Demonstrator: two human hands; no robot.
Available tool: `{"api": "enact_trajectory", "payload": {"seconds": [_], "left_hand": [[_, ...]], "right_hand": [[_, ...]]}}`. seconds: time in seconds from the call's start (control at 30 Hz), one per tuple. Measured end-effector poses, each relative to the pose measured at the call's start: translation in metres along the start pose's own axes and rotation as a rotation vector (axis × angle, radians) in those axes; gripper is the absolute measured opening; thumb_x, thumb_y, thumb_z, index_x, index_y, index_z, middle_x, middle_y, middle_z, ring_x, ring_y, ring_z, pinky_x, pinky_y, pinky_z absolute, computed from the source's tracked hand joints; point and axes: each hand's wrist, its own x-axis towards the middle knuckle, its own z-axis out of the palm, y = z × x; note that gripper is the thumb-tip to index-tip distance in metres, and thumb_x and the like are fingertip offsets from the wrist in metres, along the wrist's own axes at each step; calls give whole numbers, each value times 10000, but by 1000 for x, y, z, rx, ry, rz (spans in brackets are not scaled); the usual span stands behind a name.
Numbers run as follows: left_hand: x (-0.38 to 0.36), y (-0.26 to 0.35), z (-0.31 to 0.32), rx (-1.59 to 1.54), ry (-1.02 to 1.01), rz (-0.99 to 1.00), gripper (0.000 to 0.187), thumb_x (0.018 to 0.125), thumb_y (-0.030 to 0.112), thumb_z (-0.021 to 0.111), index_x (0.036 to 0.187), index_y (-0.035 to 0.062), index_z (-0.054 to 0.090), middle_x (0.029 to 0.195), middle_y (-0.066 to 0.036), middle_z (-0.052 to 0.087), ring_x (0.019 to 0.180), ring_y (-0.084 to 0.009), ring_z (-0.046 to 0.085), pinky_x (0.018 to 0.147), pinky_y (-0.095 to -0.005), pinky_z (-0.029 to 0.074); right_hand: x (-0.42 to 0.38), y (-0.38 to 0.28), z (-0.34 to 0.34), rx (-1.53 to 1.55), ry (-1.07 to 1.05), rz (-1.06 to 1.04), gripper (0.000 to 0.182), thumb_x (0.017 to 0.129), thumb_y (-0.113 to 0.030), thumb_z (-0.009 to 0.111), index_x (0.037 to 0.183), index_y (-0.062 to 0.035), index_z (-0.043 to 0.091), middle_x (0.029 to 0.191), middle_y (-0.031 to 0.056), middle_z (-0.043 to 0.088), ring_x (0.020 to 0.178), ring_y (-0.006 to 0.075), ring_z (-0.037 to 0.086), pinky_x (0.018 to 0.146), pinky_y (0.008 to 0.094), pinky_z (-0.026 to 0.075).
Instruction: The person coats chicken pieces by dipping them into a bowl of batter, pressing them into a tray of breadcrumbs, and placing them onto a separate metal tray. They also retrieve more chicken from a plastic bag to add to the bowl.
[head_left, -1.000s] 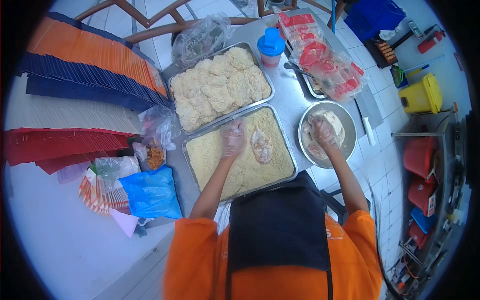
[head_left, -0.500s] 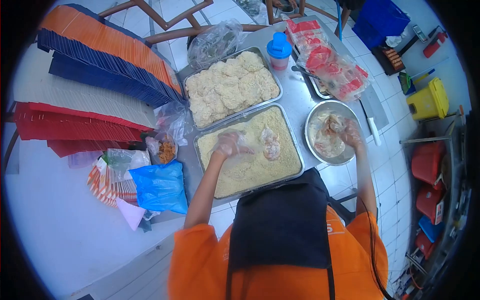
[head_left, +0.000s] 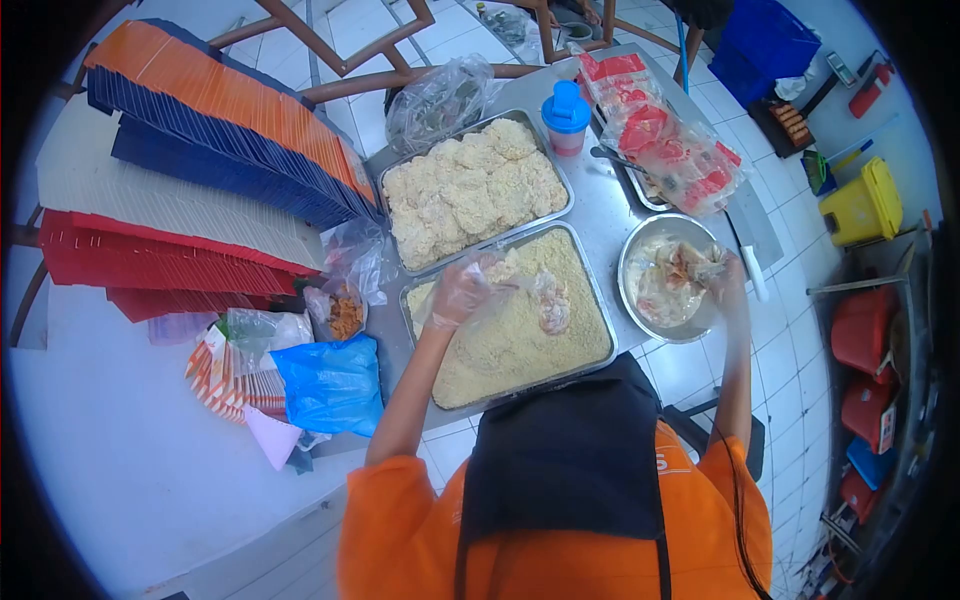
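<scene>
Clear-gloved right hand [head_left: 728, 281] now at right side of round steel bowl [head_left: 630, 291], grasping pale raw meat [head_left: 688, 262], clear-gloved left hand [head_left: 464, 293] released, fingers now extended over yellowish crumbs [head_left: 500, 350]

The bowl [head_left: 629, 285], holding what seems to be meat [head_left: 656, 306], stands right of the crumb tray [head_left: 594, 285].

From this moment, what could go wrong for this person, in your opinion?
First, the white-handled knife seems to stick out past the edge of the table, so the right arm might knock it down. Second, the right hand holds a wet meat piece that could slip or drip. Third, the metal bowl sits near the table edge; a push might tip it.
</scene>
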Motion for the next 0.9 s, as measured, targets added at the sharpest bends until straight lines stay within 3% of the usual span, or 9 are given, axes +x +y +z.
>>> {"api": "enact_trajectory", "payload": {"seconds": [0.07, 0.13, 0.27, 0.33, 0.5, 0.67, 0.73, 0.8, 0.9], "left_hand": [[26, 15, -14, 86, 8, 103, 546, 754, 375, 767, 1090, -23, 604, 986, -70, 684, 787, -143, 648, 839, -344, 530], [56, 11, -18, -331, -88, -364, 699, 726, 490, 760, 1168, -26, 592, 1014, -122, 686, 877, -182, 665, 887, -332, 508], [133, -60, 4, -212, -207, -308, 829, 676, 553, 775, 1245, -12, 564, 1096, -167, 666, 997, -212, 650, 908, -324, 496], [169, -54, 4, -7, -150, -307, 845, 664, 558, 785, 1225, -37, 572, 1072, -191, 675, 917, -224, 672, 826, -310, 517], [217, -71, 9, 212, -173, -250, 794, 707, 558, 742, 1215, -30, 579, 1115, -206, 654, 1030, -284, 639, 886, -363, 488], [187, -47, -11, 270, -159, -327, 648, 754, 521, 702, 1142, 5, 635, 1101, -204, 654, 1027, -324, 625, 877, -386, 485], [142, -48, -18, 382, 86, -188, 472, 830, 448, 621, 1116, 74, 651, 987, -180, 678, 906, -364, 637, 813, -430, 499], [85, -32, -17, 345, 210, -90, 419, 866, 416, 588, 1101, 77, 661, 1005, -161, 677, 977, -343, 618, 869, -420, 479], [-1, -30, 5, 258, -35, -170, 502, 865, 425, 574, 1264, 121, 552, 1273, -166, 540, 1178, -349, 490, 1018, -453, 363]], "right_hand": [[-9, -26, -6, -230, 46, -48, 457, 628, -124, 844, 1012, 24, 646, 923, 110, 702, 823, 174, 655, 767, 335, 516], [-16, -40, -9, -244, 42, -80, 478, 598, -136, 849, 993, 33, 639, 914, 160, 698, 807, 235, 668, 751, 357, 508], [-25, -66, -9, -366, 132, -82, 481, 600, -160, 849, 985, 28, 632, 891, 186, 688, 789, 283, 666, 729, 367, 501], [-30, -72, -7, -411, 202, -183, 226, 700, -78, 715, 873, 15, 603, 742, 149, 635, 671, 199, 601, 643, 346, 479], [-33, -101, -11, -384, 159, -20, 305, 695, -162, 765, 886, 19, 611, 739, 136, 643, 659, 202, 597, 656, 344, 482], [-29, -86, -7, -413, 36, 79, 372, 691, -198, 801, 946, 22, 643, 777, 113, 674, 703, 173, 635, 683, 333, 498], [-31, -86, 0, -282, 46, 84, 347, 705, -172, 779, 949, 33, 642, 810, 126, 682, 713, 183, 640, 691, 336, 499], [-32, -81, 6, -264, 57, 11, 260, 725, -120, 746, 908, 13, 619, 778, 85, 655, 698, 148, 593, 661, 314, 482], [-30, -65, 12, -248, 61, -77, 190, 742, -57, 718, 882, -2, 602, 764, 46, 635, 698, 113, 557, 643, 293, 470]]}}
